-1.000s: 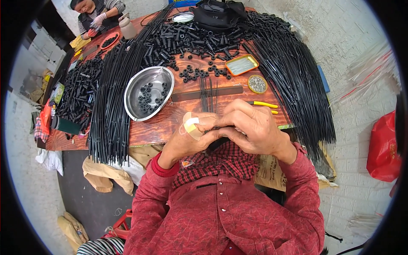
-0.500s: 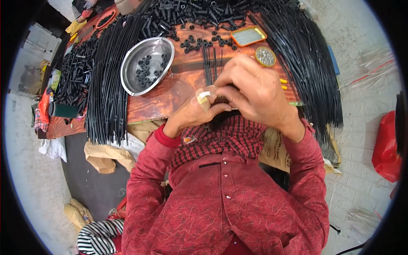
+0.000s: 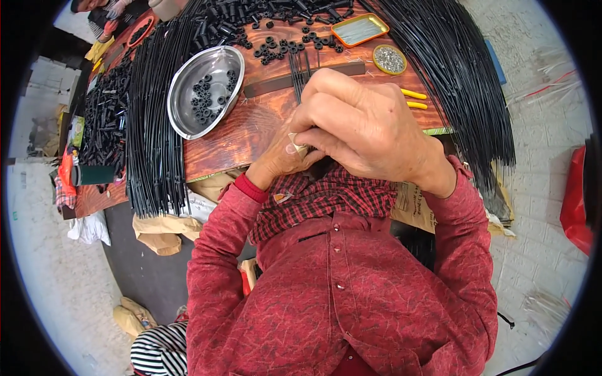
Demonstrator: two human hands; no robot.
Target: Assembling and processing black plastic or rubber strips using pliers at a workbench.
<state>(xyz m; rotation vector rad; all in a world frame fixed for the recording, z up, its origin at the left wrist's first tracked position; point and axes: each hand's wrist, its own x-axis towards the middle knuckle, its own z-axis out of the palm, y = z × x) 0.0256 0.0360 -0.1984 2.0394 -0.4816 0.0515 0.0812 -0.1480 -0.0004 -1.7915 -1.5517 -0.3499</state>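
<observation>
Black rods [image 3: 297,75]: thin, a few together; we see them run from the hands across the brown bar, their near ends hidden from us.
Checked cloth [image 3: 313,203]: red and black, at the person's waist, below the hands.
Left hand [image 3: 280,152]: at the table's near edge, a pale dressing on it; we lose its fingers behind the other hand and cannot tell whether they grip the rods.
Right hand [image 3: 360,128]: raised close against the left, fingers bent inward; we cannot tell whether anything is pinched in them.
Table [image 3: 216,152]: reddish wood, streaked grain.
Steel bowl [image 3: 180,97]: left of the hands; we note small black rings [image 3: 204,100] inside.
Yellow handles [image 3: 414,94]: right of the right hand, which partly covers the tool.
Brown bar [image 3: 268,86]: crosswise beyond the hands, partly covered by them.
Rod bundles: one left of the bowl [image 3: 152,119], one along the right side [image 3: 461,81].
Round container [image 3: 392,73]: beyond the handles, filled with small metallic pieces.
Loose rings [image 3: 291,47]: scattered beyond the bar.
Orange-rimmed tray [image 3: 368,39]: beside those rings, holding pale slender pieces.
Co-worker's gloved hand [image 3: 117,9]: far left corner.
</observation>
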